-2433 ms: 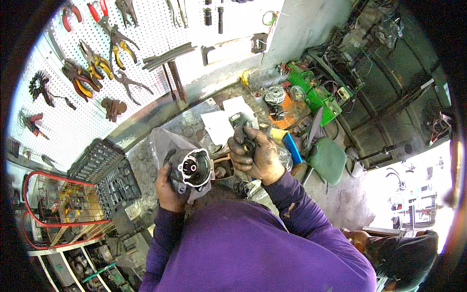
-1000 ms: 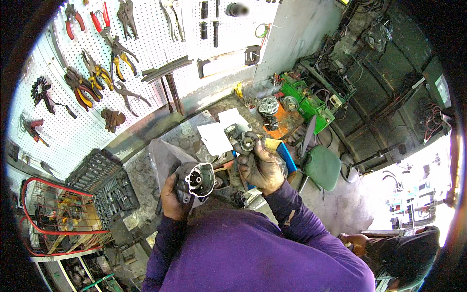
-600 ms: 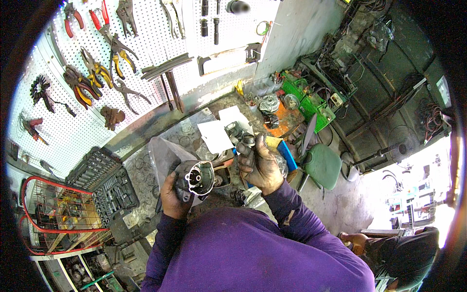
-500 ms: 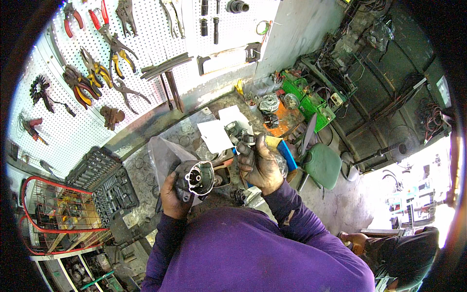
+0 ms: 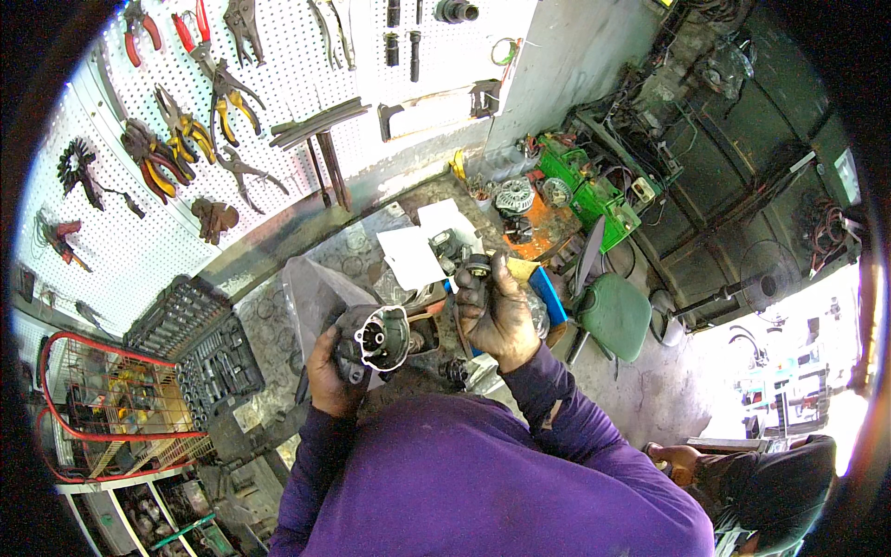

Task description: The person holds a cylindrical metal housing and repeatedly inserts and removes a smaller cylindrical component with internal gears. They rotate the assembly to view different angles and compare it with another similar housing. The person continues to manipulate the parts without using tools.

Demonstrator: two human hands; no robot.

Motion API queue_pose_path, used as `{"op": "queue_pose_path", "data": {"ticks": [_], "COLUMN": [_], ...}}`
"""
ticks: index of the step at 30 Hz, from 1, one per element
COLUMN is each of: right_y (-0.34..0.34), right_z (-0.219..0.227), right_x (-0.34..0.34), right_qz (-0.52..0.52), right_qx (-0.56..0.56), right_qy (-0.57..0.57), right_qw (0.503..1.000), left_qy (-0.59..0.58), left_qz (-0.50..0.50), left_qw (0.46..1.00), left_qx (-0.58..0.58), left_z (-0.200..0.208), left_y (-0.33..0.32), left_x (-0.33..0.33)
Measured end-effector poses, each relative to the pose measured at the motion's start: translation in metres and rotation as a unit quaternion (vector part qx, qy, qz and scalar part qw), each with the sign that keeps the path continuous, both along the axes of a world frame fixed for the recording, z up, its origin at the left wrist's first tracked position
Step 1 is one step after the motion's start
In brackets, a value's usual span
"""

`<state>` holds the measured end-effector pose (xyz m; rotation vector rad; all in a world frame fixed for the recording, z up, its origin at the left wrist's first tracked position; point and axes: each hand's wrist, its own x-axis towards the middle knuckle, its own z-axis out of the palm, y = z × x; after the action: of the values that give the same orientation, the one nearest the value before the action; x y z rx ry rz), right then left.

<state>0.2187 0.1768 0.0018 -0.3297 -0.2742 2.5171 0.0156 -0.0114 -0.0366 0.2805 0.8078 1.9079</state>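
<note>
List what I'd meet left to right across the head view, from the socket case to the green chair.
Open black plastic socket case, left grip holding silver-rimmed round metal housing, right grip holding small dark cylindrical part, rounded green chair seat.

1 green chair [image 5: 617,317] stands on grey floor [image 5: 599,408] (stained); white pegboard [image 5: 286,79] left, bright opening [image 5: 719,371] lower right.

- You wear this wide fisheye on your head, left of a pair, looking down.
- Your purple top [image 5: 492,473] lies nearest the lens.
- Its view reaches past the far edge of the workbench [image 5: 264,311] to the pegboard [image 5: 288,65].
</note>
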Motion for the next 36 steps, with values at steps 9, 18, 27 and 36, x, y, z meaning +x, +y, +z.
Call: {"op": "queue_pose_path", "data": {"ticks": [9,18,27,36], "right_y": [-0.015,-0.037,-0.036,-0.056], "right_z": [0.017,0.050,0.050,0.053], "right_x": [-0.001,-0.008,-0.007,0.017], "right_qz": [-0.030,0.054,0.057,0.007], "right_qx": [0.140,0.244,0.233,0.225], "right_qy": [-0.092,-0.175,-0.162,-0.146], "right_qw": [0.985,0.952,0.957,0.963], "left_qy": [-0.062,-0.148,0.002,0.018], "left_qz": [0.031,-0.001,-0.019,-0.058], "left_qw": [0.998,0.989,0.999,0.998], "left_qx": [-0.006,-0.023,-0.034,-0.027], "left_z": [0.010,0.009,0.010,0.007], "left_y": [0.002,0.005,0.012,0.017], "left_x": [0.005,0.002,0.015,0.020]}}
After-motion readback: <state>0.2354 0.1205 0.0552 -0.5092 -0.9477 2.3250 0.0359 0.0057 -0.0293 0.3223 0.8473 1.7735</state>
